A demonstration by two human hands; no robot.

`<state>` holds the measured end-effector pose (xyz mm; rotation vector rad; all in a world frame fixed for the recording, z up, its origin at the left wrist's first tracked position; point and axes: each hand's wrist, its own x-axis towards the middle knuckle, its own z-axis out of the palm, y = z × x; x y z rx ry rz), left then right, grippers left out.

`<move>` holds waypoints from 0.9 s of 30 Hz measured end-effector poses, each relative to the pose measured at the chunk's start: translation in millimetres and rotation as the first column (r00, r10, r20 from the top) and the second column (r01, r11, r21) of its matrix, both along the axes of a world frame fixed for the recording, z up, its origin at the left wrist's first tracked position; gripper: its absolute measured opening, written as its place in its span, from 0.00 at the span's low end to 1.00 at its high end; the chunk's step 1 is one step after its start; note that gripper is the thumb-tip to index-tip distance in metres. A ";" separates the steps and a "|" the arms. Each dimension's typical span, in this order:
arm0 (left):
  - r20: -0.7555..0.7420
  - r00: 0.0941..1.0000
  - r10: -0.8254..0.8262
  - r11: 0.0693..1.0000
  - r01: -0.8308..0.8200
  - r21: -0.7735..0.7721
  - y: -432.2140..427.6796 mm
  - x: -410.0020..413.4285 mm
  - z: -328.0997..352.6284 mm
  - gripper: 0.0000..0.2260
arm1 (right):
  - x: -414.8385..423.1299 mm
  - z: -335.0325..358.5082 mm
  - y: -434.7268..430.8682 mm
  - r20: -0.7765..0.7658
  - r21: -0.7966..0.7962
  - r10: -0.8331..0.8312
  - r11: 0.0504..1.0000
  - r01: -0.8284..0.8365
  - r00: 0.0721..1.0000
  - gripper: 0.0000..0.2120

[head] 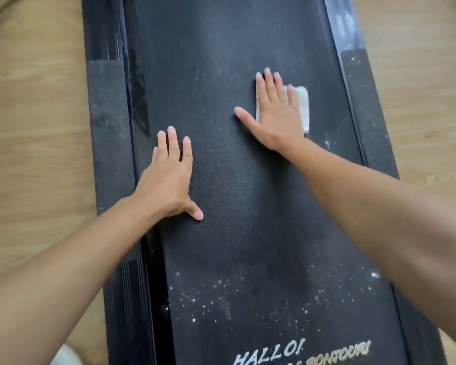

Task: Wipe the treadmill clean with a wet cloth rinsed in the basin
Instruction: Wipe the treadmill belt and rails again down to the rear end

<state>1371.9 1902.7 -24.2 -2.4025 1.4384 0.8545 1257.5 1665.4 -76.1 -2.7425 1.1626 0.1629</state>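
We are wiping the treadmill [103, 27], and we are judging this to be partway through the wiping step. Our right hand [274, 114] is pressing flat on the folded white cloth [303, 109], fingers straight and spread, not curled round it. The cloth is lying on the right half of the belt [221, 75], toward the far end, with its right edge showing beside the fingers. Our left hand [169, 177] is resting palm-down on the left half of the belt, nearer to us, fingers straight and holding nothing; it seems to be bracing us. Pale dust is showing across the middle of the belt, and white specks [221, 293] are lying scattered on the near part, just beyond the lettering [271, 354]. The right rail [363, 101] is looking dusty too. The basin is not showing anywhere in view. For the next move, we are judging that the cloth needs dragging toward us under steady flat pressure, lane by lane over the specks, then along the rails, and it may be needing a rinse before long
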 end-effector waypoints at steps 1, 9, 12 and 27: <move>0.006 1.000 -0.011 1.000 0.011 0.009 -0.7 -0.8 1.8 0.75 | -6.1 0.4 7.0 0.013 0.023 -0.004 1.000 0.004 1.000 0.45; 0.036 0.999 -0.030 0.999 0.029 0.033 -3.9 -2.5 10.1 0.77 | -205.6 10.9 168.3 -0.110 0.166 0.199 0.970 -0.180 0.974 0.42; 0.025 0.999 -0.028 1.000 0.028 0.010 -3.7 -2.2 3.6 0.77 | -138.8 -1.5 96.7 -0.071 0.076 0.119 0.991 -0.113 0.990 0.46; -0.080 0.994 0.068 0.996 -0.072 -0.047 6.0 -1.4 11.0 0.73 | -204.0 10.5 147.5 -0.089 0.166 0.008 0.986 0.007 0.996 0.44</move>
